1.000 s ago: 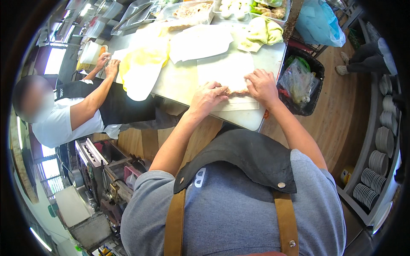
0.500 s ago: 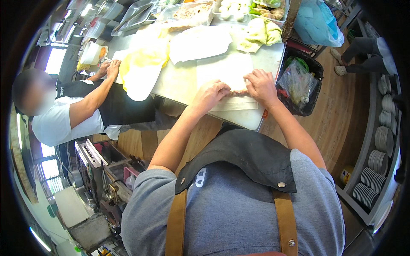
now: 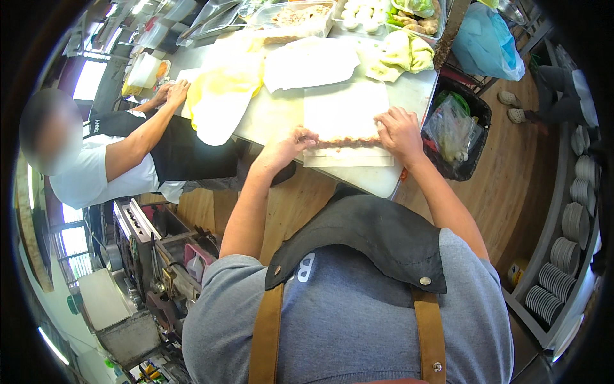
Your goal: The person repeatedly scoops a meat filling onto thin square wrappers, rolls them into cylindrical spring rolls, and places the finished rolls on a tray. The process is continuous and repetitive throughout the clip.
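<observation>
A strip of brownish-pink minced filling (image 3: 348,142) runs from side to side across the near part of a pale, thin square wrapper sheet (image 3: 345,109). The sheet lies on a white cutting board (image 3: 368,179) at the table's near corner. With fingers curled and pinched, my left hand (image 3: 288,148) is at the strip's left end. At the other end, the bent fingers of my right hand (image 3: 401,133) press on the filling. Beyond the sheet lie a white cloth or paper (image 3: 313,63) and a crumpled yellow-green cloth (image 3: 403,54).
A co-worker (image 3: 121,150) stands at the left beside a yellow-and-white cloth (image 3: 224,96). Along the back are a tub of shredded filling (image 3: 291,16), a tray of white balls (image 3: 364,16) and vegetables (image 3: 416,16). A black bin (image 3: 455,128) stands right of the table.
My hands have moved apart, the left one outward to the left. More of the filling strip shows between them, now a longer, even line. The view has shifted slightly.
</observation>
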{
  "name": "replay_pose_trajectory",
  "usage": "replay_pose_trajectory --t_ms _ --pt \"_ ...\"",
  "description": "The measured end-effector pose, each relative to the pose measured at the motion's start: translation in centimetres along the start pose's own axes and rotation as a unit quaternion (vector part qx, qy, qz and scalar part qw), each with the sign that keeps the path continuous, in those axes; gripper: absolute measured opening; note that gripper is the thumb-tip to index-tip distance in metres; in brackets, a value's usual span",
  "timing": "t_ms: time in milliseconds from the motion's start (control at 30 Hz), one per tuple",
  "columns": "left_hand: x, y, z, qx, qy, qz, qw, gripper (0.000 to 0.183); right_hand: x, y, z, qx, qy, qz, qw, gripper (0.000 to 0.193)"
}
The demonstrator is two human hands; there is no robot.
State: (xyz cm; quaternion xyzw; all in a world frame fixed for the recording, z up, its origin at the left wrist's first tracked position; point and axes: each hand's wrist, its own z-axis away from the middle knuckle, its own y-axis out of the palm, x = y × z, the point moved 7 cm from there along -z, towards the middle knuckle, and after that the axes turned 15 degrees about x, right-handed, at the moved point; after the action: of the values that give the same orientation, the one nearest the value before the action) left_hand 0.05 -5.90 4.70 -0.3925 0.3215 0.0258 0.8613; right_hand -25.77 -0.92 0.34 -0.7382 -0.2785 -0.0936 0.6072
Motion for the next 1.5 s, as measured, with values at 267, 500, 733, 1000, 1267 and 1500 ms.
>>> replay_pose_trajectory --t_ms 267,500,733,1000,1267,1500 --pt "0.9 1.2 0.0 -0.068 0.022 -0.114 0.991 0.027 -0.2 0.3 -0.1 -0.002 -0.006 0.005 1.000 0.016" --pt "2.4 -0.2 0.4 -0.082 0.028 -0.051 0.995 0.026 -0.1 0.2 -0.2 -0.013 -0.011 -0.001 1.000 0.013" --pt "2.2 -4.2 2.0 -0.218 -0.006 0.011 0.976 0.023 0.3 0.0 -0.2 -0.004 -0.007 -0.001 1.000 0.016" --pt "-7.8 -22.9 -1.2 -0.588 0.340 -0.062 0.731 0.011 -0.3 -0.1 0.4 0.004 0.011 0.022 1.000 0.016" --pt "0.2 -27.3 -22.0 -0.274 0.024 -0.282 0.919 0.021 0.6 -0.2 -0.5 0.012 -0.008 0.001 1.000 0.014" --pt "-3.0 -26.9 -16.4 -0.361 0.139 -0.245 0.889 0.022 0.3 0.1 -0.2 -0.007 -0.011 -0.008 1.000 0.012"
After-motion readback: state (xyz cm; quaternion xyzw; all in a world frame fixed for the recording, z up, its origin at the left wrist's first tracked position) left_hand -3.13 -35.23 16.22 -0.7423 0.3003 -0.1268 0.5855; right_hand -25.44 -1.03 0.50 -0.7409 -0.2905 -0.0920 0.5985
